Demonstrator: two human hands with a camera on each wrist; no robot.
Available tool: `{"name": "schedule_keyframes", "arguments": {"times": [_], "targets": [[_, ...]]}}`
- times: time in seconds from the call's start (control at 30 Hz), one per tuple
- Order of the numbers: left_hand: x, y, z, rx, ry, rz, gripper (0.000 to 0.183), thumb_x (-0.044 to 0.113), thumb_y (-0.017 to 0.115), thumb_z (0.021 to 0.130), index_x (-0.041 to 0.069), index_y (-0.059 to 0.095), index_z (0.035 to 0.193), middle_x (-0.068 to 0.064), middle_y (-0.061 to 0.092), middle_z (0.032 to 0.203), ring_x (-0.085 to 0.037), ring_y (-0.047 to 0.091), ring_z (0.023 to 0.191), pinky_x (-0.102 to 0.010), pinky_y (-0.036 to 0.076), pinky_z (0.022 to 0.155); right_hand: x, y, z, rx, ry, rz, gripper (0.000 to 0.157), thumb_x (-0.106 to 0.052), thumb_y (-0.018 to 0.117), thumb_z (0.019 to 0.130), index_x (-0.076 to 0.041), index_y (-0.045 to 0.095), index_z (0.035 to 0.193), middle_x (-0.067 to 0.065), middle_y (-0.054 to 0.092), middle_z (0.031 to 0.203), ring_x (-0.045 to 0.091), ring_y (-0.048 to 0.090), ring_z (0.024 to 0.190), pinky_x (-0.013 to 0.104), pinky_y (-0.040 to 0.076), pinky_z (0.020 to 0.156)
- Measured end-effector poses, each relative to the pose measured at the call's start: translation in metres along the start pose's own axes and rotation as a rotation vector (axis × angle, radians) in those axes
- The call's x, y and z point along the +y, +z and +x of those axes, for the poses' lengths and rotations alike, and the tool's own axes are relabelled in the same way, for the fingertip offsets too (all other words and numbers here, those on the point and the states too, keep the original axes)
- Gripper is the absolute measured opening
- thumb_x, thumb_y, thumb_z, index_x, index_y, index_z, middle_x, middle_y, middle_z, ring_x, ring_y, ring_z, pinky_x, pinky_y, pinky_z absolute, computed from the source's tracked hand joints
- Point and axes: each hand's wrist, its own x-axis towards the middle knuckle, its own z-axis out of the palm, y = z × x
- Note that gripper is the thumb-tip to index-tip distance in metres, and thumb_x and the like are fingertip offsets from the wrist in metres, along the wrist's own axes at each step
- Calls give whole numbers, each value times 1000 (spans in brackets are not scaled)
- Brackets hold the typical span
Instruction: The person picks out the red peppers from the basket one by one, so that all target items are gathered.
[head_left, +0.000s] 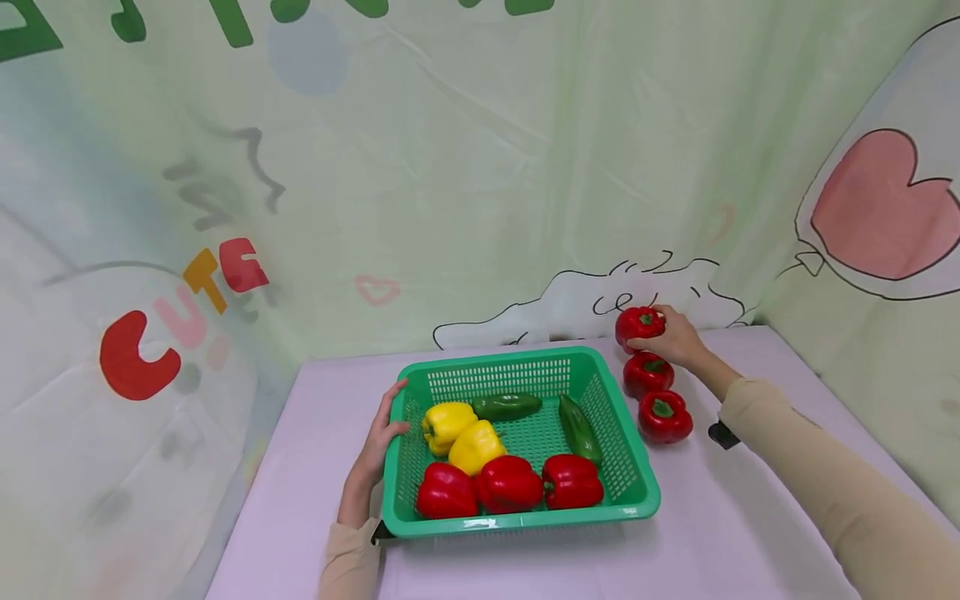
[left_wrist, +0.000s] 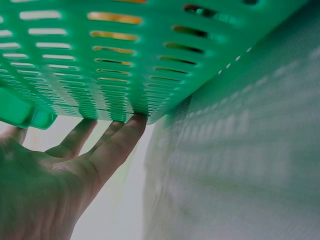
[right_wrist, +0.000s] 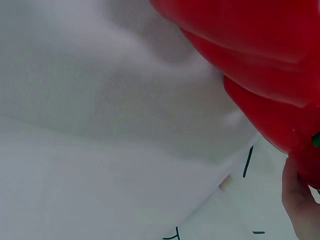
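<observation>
My left hand (head_left: pixel 375 442) holds the left side of a green plastic basket (head_left: pixel 517 522), thumb over the rim; in the left wrist view its fingers (left_wrist: pixel 117 145) reach along the slotted outer wall. At the back right, my right hand (head_left: pixel 678 337) grips a red bell pepper (head_left: pixel 636 323) from its right side. Two more red bell peppers, a middle one (head_left: pixel 643 375) and a front one (head_left: pixel 664 419), sit just nearer, beside the basket. The right wrist view shows red pepper flesh (right_wrist: pixel 270 65) up close, with part of the right hand (right_wrist: pixel 300 205) at its lower edge.
Inside the basket lie two yellow bell peppers (head_left: pixel 477 448), two long green peppers (head_left: pixel 579 429) and three red bell peppers (head_left: pixel 510 483) along the front. A pale lilac cloth covers the table (head_left: pixel 720 533). Printed curtains (head_left: pixel 487 208) stand behind and at both sides.
</observation>
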Motion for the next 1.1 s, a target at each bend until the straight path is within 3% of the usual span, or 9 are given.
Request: {"name": "schedule_keyframes", "arguments": {"times": [0.67,1.1], "targets": [[0,-2,1,0,-20,7,72,3,40,89,19,20,156,-16,18,161,-42,31,138,-48,42,100,-5,4,13,-152,34,-81,97,-25,75,83,15,14,147,39,30,139,56,32,125,61,47,92],[2,-1,1,8,-24,17,71,1,39,90,19,21,156,-16,19,160,-42,31,137,-44,44,99,-13,9,16,-222,13,-147,94,-29,75,83,14,18,145,40,30,135,56,32,122,63,46,91]]}}
